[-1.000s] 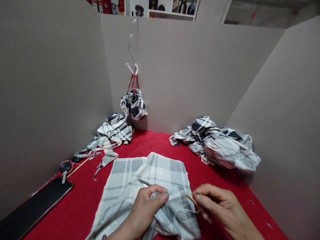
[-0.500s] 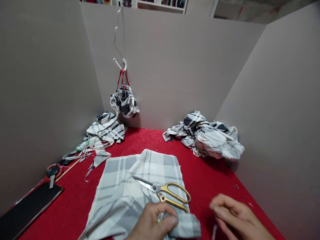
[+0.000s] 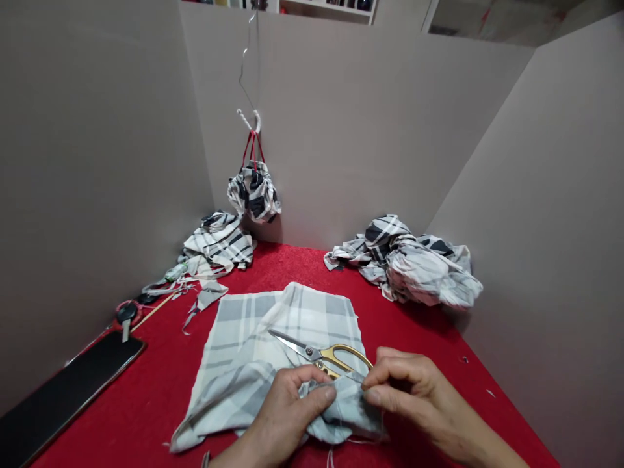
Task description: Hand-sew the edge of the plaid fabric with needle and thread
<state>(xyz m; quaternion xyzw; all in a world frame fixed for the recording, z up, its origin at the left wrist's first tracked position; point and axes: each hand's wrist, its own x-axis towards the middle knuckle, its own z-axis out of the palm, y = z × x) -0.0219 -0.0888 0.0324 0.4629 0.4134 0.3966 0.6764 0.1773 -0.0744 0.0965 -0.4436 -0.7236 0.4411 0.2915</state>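
The left hand (image 3: 285, 409) and the right hand (image 3: 409, 390) were together at the near edge of a square of grey-and-white plaid cloth (image 3: 312, 312), which lay on the red felt-topped surface (image 3: 404, 325). The near part of the cloth was folded over and bunched up between them. The left hand's grip was closed on the fold, with the fingers curled under and the thumb pressed on top. The right hand's grip was a pinch, thumb and forefinger pressed together on the folded cloth close to the left thumb. A few loose white threads (image 3: 330, 458) trailed from the cloth's lower edge.

A pair of gold-handled scissors (image 3: 316, 353) lay on the cloth with the blades closed and pointing away to the left. Their handles ran just behind the bunched fold, and the right hand partly hid them.

Further along the surface, a heap of crumpled black-and-white plaid fabric (image 3: 419, 266) sat to the right against a grey partition wall (image 3: 341, 130). A second heap (image 3: 219, 240) sat in the far left corner, with loose fabric strips (image 3: 207, 296) spilling from it. A plaid bundle (image 3: 253, 195) hung on red loops (image 3: 252, 148) from a white hook (image 3: 251, 120). On the left lay a wooden stick (image 3: 156, 311), a round black object (image 3: 127, 312) and a smartphone (image 3: 68, 396).
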